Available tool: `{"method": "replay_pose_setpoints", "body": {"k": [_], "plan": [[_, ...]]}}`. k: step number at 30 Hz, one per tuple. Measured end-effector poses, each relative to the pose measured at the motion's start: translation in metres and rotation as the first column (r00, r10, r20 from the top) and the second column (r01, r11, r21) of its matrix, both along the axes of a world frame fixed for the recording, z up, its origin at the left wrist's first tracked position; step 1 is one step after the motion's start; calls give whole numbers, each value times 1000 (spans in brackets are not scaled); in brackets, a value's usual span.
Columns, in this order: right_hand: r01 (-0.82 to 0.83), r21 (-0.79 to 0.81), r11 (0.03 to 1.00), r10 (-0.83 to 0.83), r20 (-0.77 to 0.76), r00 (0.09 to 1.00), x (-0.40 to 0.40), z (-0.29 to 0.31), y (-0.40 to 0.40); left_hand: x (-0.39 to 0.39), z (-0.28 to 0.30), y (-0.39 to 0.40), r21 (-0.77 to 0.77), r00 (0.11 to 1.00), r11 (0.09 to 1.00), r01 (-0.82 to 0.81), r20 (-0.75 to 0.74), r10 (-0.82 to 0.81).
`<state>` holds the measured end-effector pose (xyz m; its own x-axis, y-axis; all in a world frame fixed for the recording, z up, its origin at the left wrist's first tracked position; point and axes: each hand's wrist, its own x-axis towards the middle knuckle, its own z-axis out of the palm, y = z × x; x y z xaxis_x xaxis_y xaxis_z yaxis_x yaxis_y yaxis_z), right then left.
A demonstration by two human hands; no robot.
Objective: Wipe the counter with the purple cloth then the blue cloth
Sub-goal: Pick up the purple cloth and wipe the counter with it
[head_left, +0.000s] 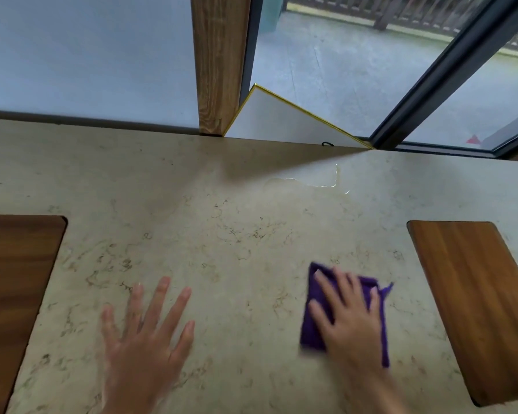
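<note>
A folded purple cloth [313, 321] lies flat on the beige marbled counter [222, 249], right of centre near the front. My right hand [352, 318] presses down on it with fingers spread, covering its middle. My left hand [144, 333] rests flat on the bare counter to the left, fingers apart, holding nothing. A small puddle of clear liquid [311, 180] glistens farther back on the counter. No blue cloth is in view.
A wooden board [476, 303] lies on the counter at the right and another dark wooden board [12, 294] at the left edge. Behind the counter stand a wooden post [219, 64], a white panel with a yellow rim [281, 121] and a dark window frame [437, 82].
</note>
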<state>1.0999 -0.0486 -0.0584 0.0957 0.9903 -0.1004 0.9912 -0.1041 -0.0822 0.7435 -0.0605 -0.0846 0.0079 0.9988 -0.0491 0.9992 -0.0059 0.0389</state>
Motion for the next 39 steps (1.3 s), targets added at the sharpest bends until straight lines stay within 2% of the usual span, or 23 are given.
{"method": "replay_pose_setpoints", "body": {"k": [4, 7, 12, 17, 23, 27, 30, 34, 37, 39], "plan": [[225, -54, 973, -227, -50, 973, 81, 2, 121, -1, -13, 1, 166, 995, 986, 29, -99, -13], [290, -5, 957, -290, -85, 953, 120, -1, 200, 0, -21, 1, 221, 988, 973, 66, -152, -32], [243, 5, 970, -241, -124, 963, 119, 0, 301, 0, -27, 2, 256, 974, 961, 105, -221, -47], [21, 25, 999, -19, -50, 999, 49, -2, 326, 0, -25, 2, 254, 975, 963, 91, -221, -34], [-218, 30, 976, 219, -66, 973, -43, -3, 281, 1, -22, 2, 241, 981, 969, 53, -195, -5], [-358, 30, 933, 359, -78, 930, -85, -1, 223, 2, -15, 0, 177, 994, 984, 14, -110, 6], [-419, 51, 907, 422, -87, 903, -94, 1, 140, 3, -6, 2, 69, 999, 997, -24, -45, 27], [-441, 73, 894, 447, -122, 886, -91, 0, -23, 5, 8, 0, -47, 999, 998, -42, -10, 42], [-520, -17, 854, 519, 100, 849, -76, -3, -122, 3, 10, -3, -78, 1000, 997, 2, 9, -1], [-541, -77, 838, 545, 189, 817, -67, -4, -147, 3, 9, -3, -81, 1000, 997, 0, 18, 2]]}}
